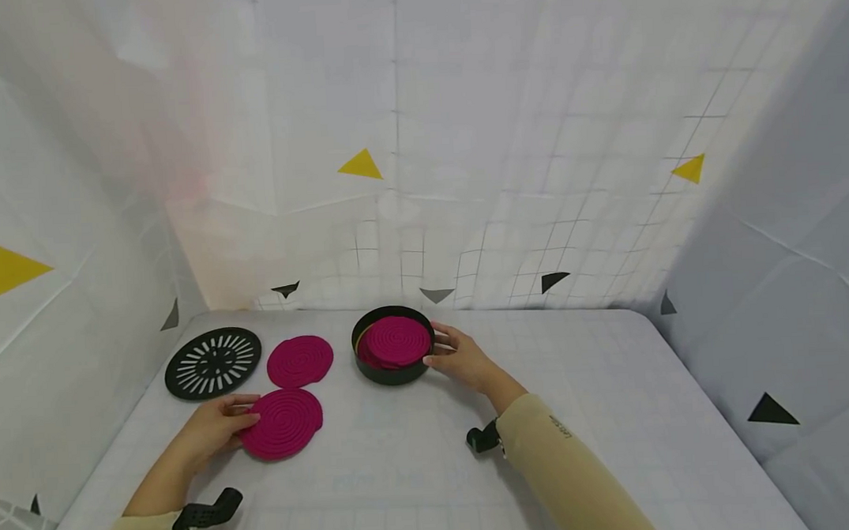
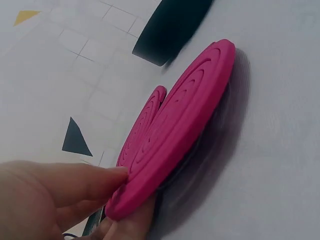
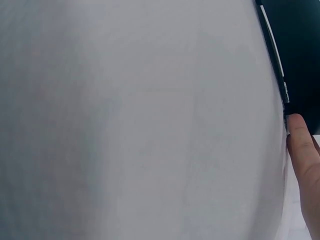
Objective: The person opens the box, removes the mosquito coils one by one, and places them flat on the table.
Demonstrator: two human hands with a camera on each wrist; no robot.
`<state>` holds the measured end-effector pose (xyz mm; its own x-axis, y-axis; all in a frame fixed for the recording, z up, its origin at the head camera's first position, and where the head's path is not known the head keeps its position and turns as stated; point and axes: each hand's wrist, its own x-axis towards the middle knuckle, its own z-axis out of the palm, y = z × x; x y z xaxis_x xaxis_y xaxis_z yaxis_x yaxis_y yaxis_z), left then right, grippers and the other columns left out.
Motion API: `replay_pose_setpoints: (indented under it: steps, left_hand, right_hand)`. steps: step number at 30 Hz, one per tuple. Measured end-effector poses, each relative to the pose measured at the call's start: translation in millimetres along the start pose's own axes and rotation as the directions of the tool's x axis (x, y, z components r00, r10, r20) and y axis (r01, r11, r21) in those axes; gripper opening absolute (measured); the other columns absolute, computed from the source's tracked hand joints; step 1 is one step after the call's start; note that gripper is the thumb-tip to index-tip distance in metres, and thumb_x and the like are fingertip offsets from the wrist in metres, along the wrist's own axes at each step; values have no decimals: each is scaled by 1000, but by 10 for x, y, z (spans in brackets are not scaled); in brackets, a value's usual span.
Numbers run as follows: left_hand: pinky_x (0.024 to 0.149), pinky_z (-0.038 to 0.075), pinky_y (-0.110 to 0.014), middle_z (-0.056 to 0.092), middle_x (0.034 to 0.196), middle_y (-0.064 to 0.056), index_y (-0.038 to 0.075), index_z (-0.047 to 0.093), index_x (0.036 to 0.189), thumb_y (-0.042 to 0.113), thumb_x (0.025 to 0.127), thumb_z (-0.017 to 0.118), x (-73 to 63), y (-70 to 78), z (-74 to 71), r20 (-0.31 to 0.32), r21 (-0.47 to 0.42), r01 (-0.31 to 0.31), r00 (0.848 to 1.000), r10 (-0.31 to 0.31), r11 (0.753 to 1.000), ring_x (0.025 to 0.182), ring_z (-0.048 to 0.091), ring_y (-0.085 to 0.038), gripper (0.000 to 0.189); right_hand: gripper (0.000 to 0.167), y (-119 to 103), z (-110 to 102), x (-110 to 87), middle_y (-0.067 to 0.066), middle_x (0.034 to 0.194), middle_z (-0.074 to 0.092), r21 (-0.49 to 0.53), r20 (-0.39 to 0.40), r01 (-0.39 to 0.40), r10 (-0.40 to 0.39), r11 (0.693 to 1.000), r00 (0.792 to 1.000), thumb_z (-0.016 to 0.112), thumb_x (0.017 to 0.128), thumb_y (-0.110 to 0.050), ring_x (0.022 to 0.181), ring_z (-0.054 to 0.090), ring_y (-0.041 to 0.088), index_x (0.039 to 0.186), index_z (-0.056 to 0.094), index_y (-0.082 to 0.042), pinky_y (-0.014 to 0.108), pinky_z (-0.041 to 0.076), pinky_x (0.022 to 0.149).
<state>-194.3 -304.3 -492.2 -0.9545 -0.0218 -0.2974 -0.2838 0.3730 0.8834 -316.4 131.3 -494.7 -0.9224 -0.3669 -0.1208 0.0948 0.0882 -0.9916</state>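
Observation:
My left hand (image 1: 218,428) pinches the left edge of a magenta ridged round coaster (image 1: 282,424), thumb on top and fingers beneath. In the left wrist view this coaster (image 2: 175,125) is tilted, its far edge casting a shadow on the table. Behind it lies a second magenta coaster (image 1: 301,361). My right hand (image 1: 464,362) holds the right side of a round black holder (image 1: 394,377), its thumb toward the front and its fingers farther back. Inside the holder, several magenta coasters (image 1: 399,340) are stacked unevenly. Only part of the holder's dark wall (image 3: 300,55) shows in the right wrist view.
A black slotted disc (image 1: 213,363) lies flat at the left, beyond my left hand. The white-covered table (image 1: 593,384) meets white sheet walls (image 1: 490,136) at the back and both sides, marked with yellow and black triangles.

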Motion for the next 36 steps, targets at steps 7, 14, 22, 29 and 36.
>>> replay_pose_setpoints:
  steps: [7,14,22,29,36]
  left_hand:
    - [72,59,-34,60,121,-28,-8,54,135,12,92,72,3,33,-16,-42,137,-15,999,21,990,91,63,-20,51]
    - [70,57,-32,58,124,-33,-9,59,129,10,87,76,-24,66,-8,-84,213,-41,995,60,976,100,62,-30,48]
    - [73,55,-32,65,113,-24,-9,63,123,8,87,76,-37,61,-17,-117,279,-70,987,107,958,103,61,-35,43]
    - [81,53,-43,68,108,-21,-8,64,122,8,87,75,-34,50,-24,-143,336,-78,981,132,938,102,63,-35,39]
    - [74,52,-33,70,104,-19,-9,65,119,10,87,75,-42,43,-40,-146,356,-103,976,164,929,98,65,-33,39]
  right_hand:
    - [78,23,-1,10,22,153,39,17,-8,5,-5,1000,1000,73,88,4,140,42,37,155,37,-14,39,48,102]
    - [78,55,-13,41,22,152,41,10,-12,3,-3,1000,1000,74,88,3,139,43,36,155,38,-16,40,49,102]
    - [78,60,-19,48,21,153,41,7,-16,6,-6,1000,1000,74,88,3,139,43,36,154,39,-15,39,48,102]
    - [78,48,-16,36,22,153,40,-1,-5,2,-2,1000,1000,74,88,2,140,42,36,155,37,-15,39,48,102]
    - [80,38,-15,20,22,154,38,7,8,6,-6,1000,1000,74,88,1,141,41,37,156,35,-15,39,49,102]
